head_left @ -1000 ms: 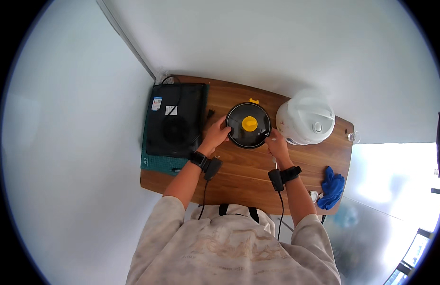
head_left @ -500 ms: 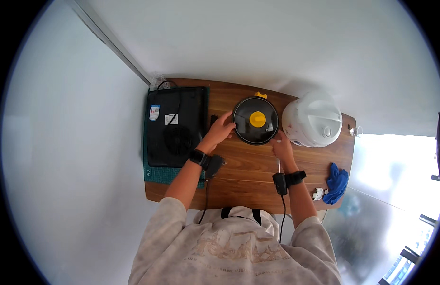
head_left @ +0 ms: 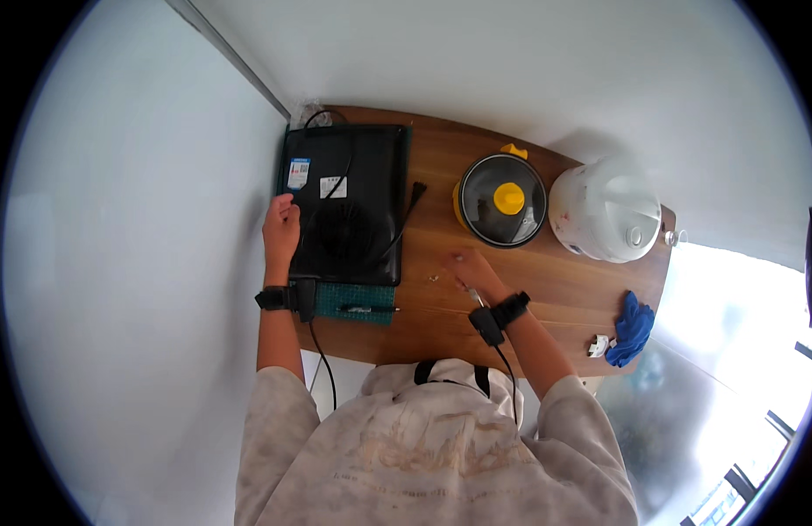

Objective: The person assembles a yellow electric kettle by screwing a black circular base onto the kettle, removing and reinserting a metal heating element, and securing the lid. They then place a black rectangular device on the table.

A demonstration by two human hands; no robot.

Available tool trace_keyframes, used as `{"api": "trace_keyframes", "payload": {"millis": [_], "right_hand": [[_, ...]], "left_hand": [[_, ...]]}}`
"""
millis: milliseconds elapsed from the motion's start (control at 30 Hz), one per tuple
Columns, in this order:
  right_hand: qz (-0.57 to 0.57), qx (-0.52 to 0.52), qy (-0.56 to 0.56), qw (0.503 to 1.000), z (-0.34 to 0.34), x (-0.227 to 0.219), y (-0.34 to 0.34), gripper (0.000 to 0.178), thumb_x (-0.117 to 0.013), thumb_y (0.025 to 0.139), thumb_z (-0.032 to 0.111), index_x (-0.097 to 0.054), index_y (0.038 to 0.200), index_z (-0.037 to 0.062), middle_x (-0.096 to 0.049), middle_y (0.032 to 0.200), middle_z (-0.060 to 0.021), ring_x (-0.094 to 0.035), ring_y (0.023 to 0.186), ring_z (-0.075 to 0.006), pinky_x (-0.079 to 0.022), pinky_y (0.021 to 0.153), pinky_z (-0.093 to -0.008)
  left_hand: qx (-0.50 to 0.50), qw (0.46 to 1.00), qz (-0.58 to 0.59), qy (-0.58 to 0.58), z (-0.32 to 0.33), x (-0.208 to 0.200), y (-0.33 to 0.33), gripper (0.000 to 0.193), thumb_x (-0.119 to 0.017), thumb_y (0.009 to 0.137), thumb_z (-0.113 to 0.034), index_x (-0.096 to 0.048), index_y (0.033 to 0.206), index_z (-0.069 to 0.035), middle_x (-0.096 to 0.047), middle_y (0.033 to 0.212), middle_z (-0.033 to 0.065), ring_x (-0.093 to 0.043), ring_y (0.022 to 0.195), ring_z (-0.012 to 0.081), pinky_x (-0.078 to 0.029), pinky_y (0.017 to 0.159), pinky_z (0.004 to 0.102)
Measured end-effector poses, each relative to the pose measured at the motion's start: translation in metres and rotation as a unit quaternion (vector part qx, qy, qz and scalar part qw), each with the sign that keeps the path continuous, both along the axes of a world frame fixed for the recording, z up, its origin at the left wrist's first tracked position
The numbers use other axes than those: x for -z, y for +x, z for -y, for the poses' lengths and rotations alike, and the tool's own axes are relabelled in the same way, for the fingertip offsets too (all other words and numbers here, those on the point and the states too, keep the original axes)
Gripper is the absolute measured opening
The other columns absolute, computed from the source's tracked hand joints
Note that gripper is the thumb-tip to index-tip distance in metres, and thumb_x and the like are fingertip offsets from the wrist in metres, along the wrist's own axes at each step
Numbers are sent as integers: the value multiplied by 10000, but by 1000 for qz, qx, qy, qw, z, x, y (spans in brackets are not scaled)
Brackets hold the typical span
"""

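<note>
Over the left edge of a flat black appliance [head_left: 371, 158] is my left hand [head_left: 282, 232], its fingers loosely bent and apart, with nothing seen in it. The appliance looks like an induction cooker lying underside up, with a round vent, two labels and a cord. Its black plug [head_left: 419, 188] lies off the right side. My right hand [head_left: 478, 273] hovers over the wooden table, fingers curled; a thin whitish piece shows by the wrist, and what the fingers hold cannot be made out. Beyond it stands a pot with a dark glass lid [head_left: 486, 210] and yellow knob [head_left: 509, 199].
A large white rounded appliance [head_left: 607, 210] stands right of the pot. Under the black appliance lies a green cutting mat [head_left: 371, 296] with a black pen [head_left: 368, 309]. A blue cloth [head_left: 632, 329] and small white piece [head_left: 599, 346] lie at the right. Walls border the left and back.
Both hands have left the pot. My left hand has moved left to the black appliance's outer edge; my right hand has drawn back toward me and left. The plug and pen are now uncovered.
</note>
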State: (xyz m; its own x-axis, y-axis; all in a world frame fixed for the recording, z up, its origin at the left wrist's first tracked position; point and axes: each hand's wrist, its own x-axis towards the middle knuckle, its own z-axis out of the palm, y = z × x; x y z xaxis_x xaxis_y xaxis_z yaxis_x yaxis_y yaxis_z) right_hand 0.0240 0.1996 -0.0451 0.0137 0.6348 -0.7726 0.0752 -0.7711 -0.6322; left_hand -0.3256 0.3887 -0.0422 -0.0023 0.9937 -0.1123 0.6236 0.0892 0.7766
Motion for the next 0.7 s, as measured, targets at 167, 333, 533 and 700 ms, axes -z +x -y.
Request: {"api": "trace_keyframes", "payload": {"millis": [167,333,533,700], "right_hand": [[-20,2,29,999,-45,13,-43,445,-673,935,380,-667,1161,-3,-597,710,-55,-557,526,-127,-447,475,-271],[21,-17,40,999,-79,-2,-66,625,-703,891,557,-627,1090,-30,-664,757,-121,-650,589,-188,-495,507,-312],[109,-63,61,990,-94,14,-75,757,-783,798,577,-582,1082,-95,-682,772,-162,-715,738,-264,-570,641,-385],[145,-84,81,982,-95,42,-81,813,-827,768,507,-547,1149,-154,-667,1031,-284,-681,993,-392,-557,848,-439]], "left_hand": [[9,995,-84,-50,-14,19,-23,576,-589,977,-396,-530,1367,22,-564,1373,265,-535,1290,401,-414,1094,441],[-4,988,-103,-113,-17,45,-31,802,-473,987,-593,-460,1421,81,-497,1439,302,-458,1366,427,-351,1141,448],[-24,982,-27,-183,-22,45,-33,880,-403,987,-660,-391,1472,75,-457,1471,312,-411,1403,429,-338,1149,440],[-21,974,-41,-220,-28,34,-31,978,-469,927,-720,-383,1467,90,-438,1481,323,-403,1413,419,-342,1143,439]]}}
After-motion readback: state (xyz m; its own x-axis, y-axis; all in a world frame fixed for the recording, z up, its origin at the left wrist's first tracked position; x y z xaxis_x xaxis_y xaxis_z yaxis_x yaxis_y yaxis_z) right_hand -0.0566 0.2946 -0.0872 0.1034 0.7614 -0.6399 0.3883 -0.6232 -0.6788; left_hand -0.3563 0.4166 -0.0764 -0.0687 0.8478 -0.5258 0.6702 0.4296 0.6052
